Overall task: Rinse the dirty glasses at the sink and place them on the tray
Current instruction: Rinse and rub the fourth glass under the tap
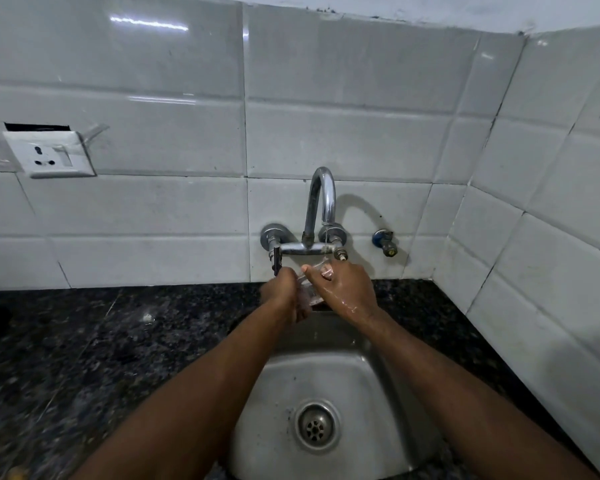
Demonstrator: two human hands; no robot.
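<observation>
**Glass Held Under Tap, Two-Hand Grip**

Position of item: one clear glass is held above the back edge of the steel sink, just below the outlet of the chrome tap. The glass is tilted, with its mouth up and toward the wall. A thin stream of water falls from the outlet onto the glass.

Left hand: clenched around the lower part of the glass from the left side. The fingers wrap the far side and are mostly hidden by the back of the hand.

Right hand: grasping the upper part of the glass from the right side. The thumb lies along the near side of the rim, and fingertips show through the clear wall. The back of the hand is wet.

Surroundings: the sink is set into a dark speckled stone surface. A drain sits at the basin floor. On the white tiled wall, a socket plate is mounted at left, and a blue-handled valve sits right of the tap.
</observation>
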